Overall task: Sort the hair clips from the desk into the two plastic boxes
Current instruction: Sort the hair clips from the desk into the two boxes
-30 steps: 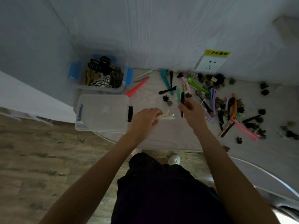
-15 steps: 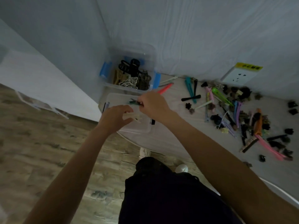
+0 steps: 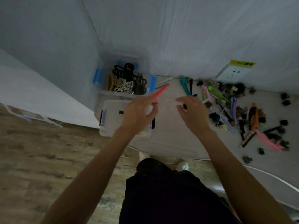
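L hand [image 3: 139, 113] hovers over the right end of the near clear plastic box [image 3: 110, 125], fingers loosely curled, nothing visible in the grip. R hand [image 3: 192, 112] sits over the bare desk [image 3: 169, 139] just right of that box, fingers relaxed and bent a bit; a small dark bit shows by the fingertips but can't tell if it's held or just lying on the desk behind them. Hands near each other, not touching.

Near box: black latches on both short sides, one small dark clip [image 3: 121, 112] inside, a pale clip [image 3: 143, 133] at its front right corner, partly hidden by the L wrist. Far box [image 3: 103, 88], blue latches, sits against the wall directly behind the near one. It holds claw clips: a black claw clip [image 3: 124, 71] on top, a tan one [image 3: 112, 81], a white lacy butterfly clip [image 3: 124, 88], and a dark brown one [image 3: 140, 85].

A red-orange long clip [image 3: 159, 93] lies on the desk just right of the far box, its near end behind the L hand. Teal clip [image 3: 185, 85] near the wall. Main heap of unsorted hair clips [image 3: 234, 107] spreads over the desk's right part: green, pink, purple, orange, plus many small dark claws. White wall socket [image 3: 233, 73] w/ yellow label above the heap. Wood-look floor [image 3: 40, 159] at left.
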